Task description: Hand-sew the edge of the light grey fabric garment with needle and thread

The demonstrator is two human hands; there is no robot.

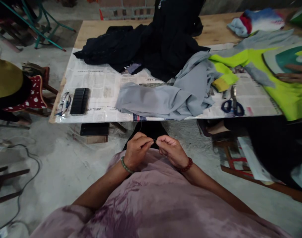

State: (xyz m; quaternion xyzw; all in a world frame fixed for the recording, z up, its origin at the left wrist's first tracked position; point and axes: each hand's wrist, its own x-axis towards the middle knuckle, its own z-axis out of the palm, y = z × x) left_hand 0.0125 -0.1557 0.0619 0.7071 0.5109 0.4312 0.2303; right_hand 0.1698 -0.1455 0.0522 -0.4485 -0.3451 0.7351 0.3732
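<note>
Low in front of my body, my left hand (139,149) and my right hand (172,150) meet with closed, pinching fingertips. A fine strand that looks like thread (154,140) bridges the small gap between them. Whether a needle is there too is too small to tell. Nearest to my hands, a grey garment (153,100) lies crumpled along the table's front edge, touched by neither hand. Dark clothing (146,46) is heaped behind it. To the right lie scissors (232,105) with dark blue handles.
Newspaper under clear plastic covers the table (98,79). A black ribbed case (79,100) and glasses (65,104) lie at its left. At the right, another person's hand (296,74) holds an iron (288,61) over a yellow-green garment (272,79). A cable (29,185) crosses the floor.
</note>
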